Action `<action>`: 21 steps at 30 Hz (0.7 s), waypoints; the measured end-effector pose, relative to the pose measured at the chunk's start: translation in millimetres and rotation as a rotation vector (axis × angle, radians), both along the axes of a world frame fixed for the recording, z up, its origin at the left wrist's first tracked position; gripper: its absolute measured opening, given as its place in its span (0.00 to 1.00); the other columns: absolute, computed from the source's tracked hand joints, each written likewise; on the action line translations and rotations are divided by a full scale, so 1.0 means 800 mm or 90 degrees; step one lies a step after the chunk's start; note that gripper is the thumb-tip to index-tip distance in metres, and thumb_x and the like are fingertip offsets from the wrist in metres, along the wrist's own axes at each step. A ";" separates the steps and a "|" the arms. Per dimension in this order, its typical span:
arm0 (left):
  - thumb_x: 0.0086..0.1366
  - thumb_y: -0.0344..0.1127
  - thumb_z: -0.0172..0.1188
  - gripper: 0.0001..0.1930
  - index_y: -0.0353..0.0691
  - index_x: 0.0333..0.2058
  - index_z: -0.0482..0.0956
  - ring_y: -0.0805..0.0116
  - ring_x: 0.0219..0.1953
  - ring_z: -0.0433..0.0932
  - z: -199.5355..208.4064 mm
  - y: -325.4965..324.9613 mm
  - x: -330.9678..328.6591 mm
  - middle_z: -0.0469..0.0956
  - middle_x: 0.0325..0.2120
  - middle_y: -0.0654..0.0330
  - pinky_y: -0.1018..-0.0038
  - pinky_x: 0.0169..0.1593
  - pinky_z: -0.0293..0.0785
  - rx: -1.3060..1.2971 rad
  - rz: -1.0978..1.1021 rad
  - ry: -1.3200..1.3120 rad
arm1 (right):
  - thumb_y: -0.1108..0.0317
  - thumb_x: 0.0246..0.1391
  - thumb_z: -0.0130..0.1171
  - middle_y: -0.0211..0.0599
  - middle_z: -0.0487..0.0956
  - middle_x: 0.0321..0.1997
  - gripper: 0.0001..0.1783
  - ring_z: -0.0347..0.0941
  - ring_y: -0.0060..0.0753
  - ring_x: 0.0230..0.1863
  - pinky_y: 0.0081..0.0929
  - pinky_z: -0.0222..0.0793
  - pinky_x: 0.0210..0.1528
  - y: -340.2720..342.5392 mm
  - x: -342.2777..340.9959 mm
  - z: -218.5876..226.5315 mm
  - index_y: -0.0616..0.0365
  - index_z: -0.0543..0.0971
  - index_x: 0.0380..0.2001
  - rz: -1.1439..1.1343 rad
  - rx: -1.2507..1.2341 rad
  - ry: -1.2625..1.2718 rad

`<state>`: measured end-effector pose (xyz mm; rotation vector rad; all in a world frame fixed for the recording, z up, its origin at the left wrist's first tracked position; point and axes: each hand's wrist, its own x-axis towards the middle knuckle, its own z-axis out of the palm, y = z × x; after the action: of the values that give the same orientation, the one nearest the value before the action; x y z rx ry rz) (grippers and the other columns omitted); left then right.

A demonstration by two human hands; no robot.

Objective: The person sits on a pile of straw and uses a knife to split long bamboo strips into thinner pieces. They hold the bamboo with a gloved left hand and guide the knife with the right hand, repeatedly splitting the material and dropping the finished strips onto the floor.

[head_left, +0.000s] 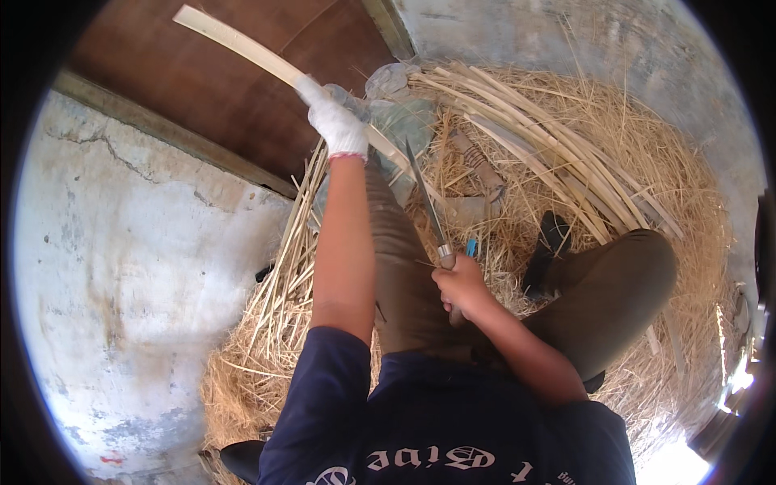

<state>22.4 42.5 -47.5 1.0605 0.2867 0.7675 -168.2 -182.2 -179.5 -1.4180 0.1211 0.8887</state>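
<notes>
Concrete floor (121,267) is cracked and patchy, a brown wooden door (234,81) up behind, and a big heap of straw shavings (647,162) covers the middle; pale split strips (558,153) lie fanned across it; the long bamboo strip (234,42) runs diagonally, far end pointing up-left, gloved left hand (338,123) closed around it mid-length; the knife (428,206) points up and away over the knee, bare right hand (461,284) wrapped tight on its handle.
</notes>
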 end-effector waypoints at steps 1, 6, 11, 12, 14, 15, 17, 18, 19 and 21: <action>0.68 0.77 0.49 0.36 0.51 0.17 0.60 0.71 0.14 0.54 0.000 0.000 -0.006 0.56 0.13 0.69 0.70 0.19 0.50 -0.014 -0.005 0.005 | 0.74 0.60 0.55 0.32 0.69 0.17 0.08 0.66 0.28 0.11 0.32 0.65 0.13 0.001 -0.003 -0.003 0.62 0.70 0.42 -0.045 -0.003 -0.034; 0.65 0.80 0.48 0.39 0.52 0.15 0.55 0.69 0.14 0.50 -0.002 0.006 -0.005 0.50 0.12 0.68 0.70 0.20 0.47 0.016 -0.003 -0.010 | 0.71 0.59 0.55 0.39 0.76 0.19 0.11 0.73 0.34 0.12 0.35 0.70 0.14 0.004 -0.011 0.025 0.66 0.73 0.42 -0.192 -0.017 -0.194; 0.65 0.80 0.47 0.39 0.52 0.14 0.55 0.70 0.13 0.49 0.005 -0.019 0.006 0.50 0.12 0.69 0.70 0.20 0.47 -0.020 -0.002 0.014 | 0.72 0.60 0.55 0.33 0.71 0.16 0.09 0.68 0.28 0.10 0.32 0.65 0.13 0.012 -0.003 -0.015 0.63 0.73 0.43 -0.077 -0.067 -0.139; 0.65 0.80 0.47 0.39 0.52 0.14 0.55 0.70 0.13 0.49 0.006 -0.022 0.006 0.50 0.12 0.69 0.70 0.20 0.46 -0.013 -0.012 0.013 | 0.72 0.59 0.55 0.33 0.71 0.16 0.09 0.68 0.28 0.10 0.32 0.65 0.13 0.014 -0.001 -0.021 0.63 0.73 0.42 -0.060 -0.098 -0.142; 0.67 0.78 0.47 0.37 0.51 0.17 0.60 0.71 0.13 0.54 0.000 -0.016 0.005 0.56 0.12 0.69 0.71 0.20 0.50 -0.017 -0.065 0.008 | 0.68 0.57 0.58 0.41 0.76 0.19 0.12 0.72 0.36 0.12 0.34 0.69 0.15 0.011 0.001 -0.032 0.66 0.75 0.39 -0.120 -0.142 -0.305; 0.68 0.77 0.47 0.36 0.50 0.18 0.62 0.72 0.13 0.57 -0.003 -0.014 0.007 0.59 0.13 0.69 0.71 0.19 0.52 -0.020 -0.092 0.005 | 0.67 0.57 0.59 0.42 0.77 0.20 0.12 0.73 0.38 0.13 0.35 0.70 0.15 0.010 0.002 -0.035 0.67 0.76 0.38 -0.146 -0.141 -0.344; 0.69 0.76 0.47 0.35 0.50 0.19 0.63 0.72 0.13 0.57 -0.011 -0.017 0.013 0.59 0.13 0.69 0.71 0.19 0.52 -0.011 -0.119 0.006 | 0.66 0.57 0.60 0.44 0.78 0.21 0.12 0.74 0.39 0.13 0.36 0.71 0.16 0.011 0.006 -0.036 0.67 0.76 0.36 -0.196 -0.117 -0.380; 0.69 0.76 0.46 0.35 0.50 0.19 0.63 0.72 0.13 0.57 -0.014 -0.020 0.014 0.59 0.13 0.69 0.71 0.19 0.52 -0.007 -0.130 0.008 | 0.67 0.57 0.59 0.43 0.78 0.20 0.11 0.74 0.38 0.13 0.37 0.70 0.17 0.012 0.008 -0.033 0.66 0.76 0.35 -0.185 -0.102 -0.339; 0.70 0.75 0.45 0.35 0.50 0.19 0.64 0.72 0.14 0.58 -0.018 -0.023 0.017 0.60 0.13 0.69 0.72 0.19 0.53 -0.009 -0.133 0.005 | 0.67 0.57 0.59 0.43 0.77 0.20 0.11 0.74 0.38 0.13 0.37 0.70 0.17 0.012 0.010 -0.030 0.66 0.76 0.34 -0.173 -0.090 -0.298; 0.69 0.76 0.47 0.35 0.51 0.18 0.62 0.72 0.14 0.57 -0.016 -0.039 0.019 0.59 0.13 0.69 0.72 0.20 0.52 0.013 -0.093 0.013 | 0.67 0.57 0.59 0.42 0.77 0.20 0.10 0.73 0.37 0.13 0.38 0.70 0.18 0.008 0.017 -0.007 0.65 0.75 0.33 -0.090 -0.078 -0.145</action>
<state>37.2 11.3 -60.7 1.0962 0.2164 0.6301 -154.6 -175.8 -184.8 -1.5939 0.1026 0.6073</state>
